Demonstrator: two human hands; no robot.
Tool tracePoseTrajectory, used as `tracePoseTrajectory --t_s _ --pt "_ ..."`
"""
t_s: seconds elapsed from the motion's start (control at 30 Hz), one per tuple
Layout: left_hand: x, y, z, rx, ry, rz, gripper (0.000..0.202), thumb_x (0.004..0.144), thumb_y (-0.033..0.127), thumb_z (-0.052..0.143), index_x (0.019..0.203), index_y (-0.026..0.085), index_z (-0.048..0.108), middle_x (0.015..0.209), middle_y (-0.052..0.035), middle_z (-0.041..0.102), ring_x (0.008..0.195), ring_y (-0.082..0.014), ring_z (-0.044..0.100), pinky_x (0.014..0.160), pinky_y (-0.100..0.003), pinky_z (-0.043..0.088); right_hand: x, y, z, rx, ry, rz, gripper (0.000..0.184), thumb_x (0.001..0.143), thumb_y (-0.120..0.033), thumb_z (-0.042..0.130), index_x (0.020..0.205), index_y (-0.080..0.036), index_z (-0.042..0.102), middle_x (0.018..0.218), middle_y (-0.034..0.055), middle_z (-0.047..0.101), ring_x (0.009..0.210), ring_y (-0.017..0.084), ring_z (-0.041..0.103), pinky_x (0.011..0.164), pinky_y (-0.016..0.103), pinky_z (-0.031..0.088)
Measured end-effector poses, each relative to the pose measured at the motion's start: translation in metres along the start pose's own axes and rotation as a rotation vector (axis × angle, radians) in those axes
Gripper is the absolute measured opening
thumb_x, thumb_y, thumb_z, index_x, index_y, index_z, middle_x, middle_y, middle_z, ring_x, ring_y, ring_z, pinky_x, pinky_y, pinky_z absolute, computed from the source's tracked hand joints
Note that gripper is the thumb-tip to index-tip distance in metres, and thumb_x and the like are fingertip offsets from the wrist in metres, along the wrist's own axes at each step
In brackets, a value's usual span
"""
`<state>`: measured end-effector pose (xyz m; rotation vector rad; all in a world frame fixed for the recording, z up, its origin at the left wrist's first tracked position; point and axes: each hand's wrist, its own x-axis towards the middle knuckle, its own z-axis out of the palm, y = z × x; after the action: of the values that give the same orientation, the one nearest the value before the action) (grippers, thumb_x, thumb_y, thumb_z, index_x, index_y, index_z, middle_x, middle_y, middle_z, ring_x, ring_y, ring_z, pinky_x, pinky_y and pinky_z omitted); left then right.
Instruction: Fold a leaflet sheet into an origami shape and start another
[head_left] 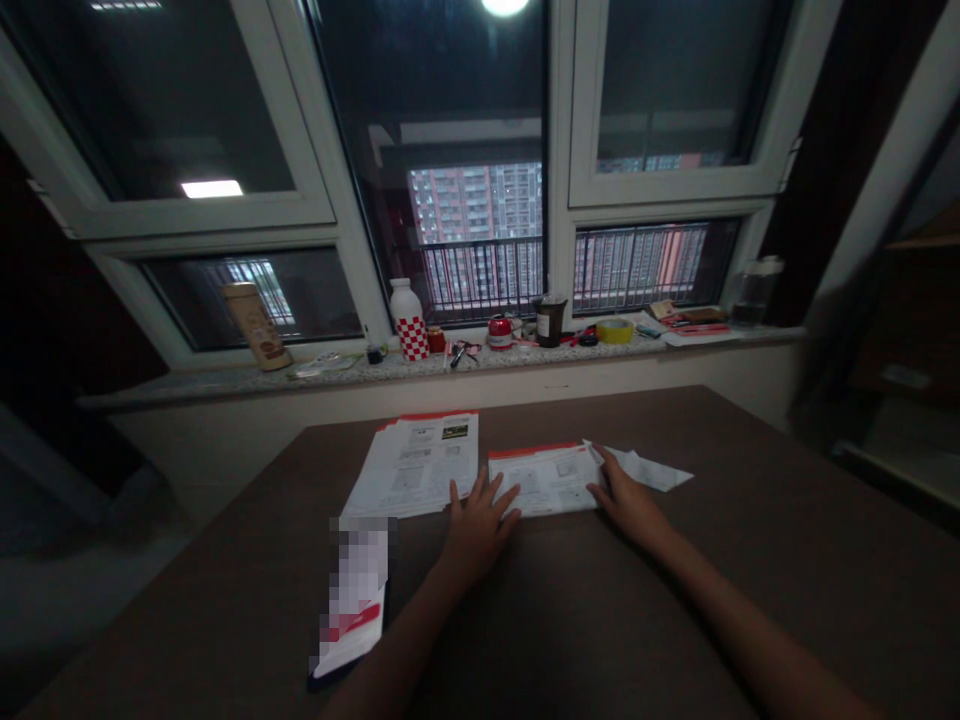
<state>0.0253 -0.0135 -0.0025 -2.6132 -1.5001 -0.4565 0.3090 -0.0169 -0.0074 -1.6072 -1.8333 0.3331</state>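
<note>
A folded printed sheet with a red top edge (546,478) lies on the dark brown table (750,560). My left hand (476,525) rests flat on its left end with the fingers spread. My right hand (628,503) presses flat on its right end, fingers stretched out. Left of it lies a stack of printed sheets with red edges (416,462). A white paper piece (649,470) sticks out beyond my right hand.
A flat white and red packet (354,615) lies near the table's front left. The stone windowsill (225,382) holds a white bottle with a red checked band (408,320), a brown canister (255,326), a red can (499,331), a dark cup (550,322), yellow tape (615,330) and a glass jar (754,291).
</note>
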Motion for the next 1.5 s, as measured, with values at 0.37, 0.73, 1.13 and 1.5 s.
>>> tracePoseTrajectory --t_s 0.37,0.73,1.13,1.5 --pt "0.0 -0.001 0.006 0.03 0.022 0.027 0.037 0.1 0.043 0.03 0.13 0.037 0.05 0.14 -0.0036 0.051 0.134 -0.0272 0.038 0.107 -0.072 0.001 -0.005 -0.017 -0.004 -0.244 0.043 -0.334 0.032 0.093 -0.035 0.046 0.119 -0.024 0.062 0.13 0.0119 0.047 0.125 0.029 0.041 0.106 0.045 0.037" --pt "-0.001 0.003 -0.001 -0.028 0.064 0.04 0.034 0.099 0.039 0.035 0.125 0.034 0.057 0.131 -0.0046 0.058 0.124 -0.0251 0.05 0.111 -0.066 -0.001 -0.009 -0.021 0.003 -0.246 -0.193 -0.351 0.034 0.097 -0.032 0.04 0.126 -0.032 0.058 0.124 0.0033 0.062 0.119 0.022 0.051 0.112 0.054 0.02" --pt "-0.001 0.014 -0.017 -0.287 -0.018 0.067 0.025 0.095 0.036 0.046 0.09 0.028 0.069 0.1 0.0021 0.069 0.109 -0.0193 0.055 0.112 -0.061 0.005 -0.01 -0.029 -0.004 -0.396 -0.128 -0.203 0.041 0.095 -0.046 0.038 0.115 -0.025 0.067 0.111 0.0102 0.061 0.106 0.027 0.052 0.093 0.04 0.041" --pt "-0.001 0.012 0.001 -0.14 0.064 -0.062 0.028 0.095 0.037 0.045 0.115 0.028 0.062 0.128 -0.0061 0.06 0.128 -0.0282 0.043 0.107 -0.071 0.004 -0.011 -0.026 0.0 -0.364 -0.133 -0.143 0.049 0.093 -0.055 0.037 0.12 -0.024 0.064 0.126 0.0107 0.058 0.116 0.026 0.053 0.104 0.041 0.035"
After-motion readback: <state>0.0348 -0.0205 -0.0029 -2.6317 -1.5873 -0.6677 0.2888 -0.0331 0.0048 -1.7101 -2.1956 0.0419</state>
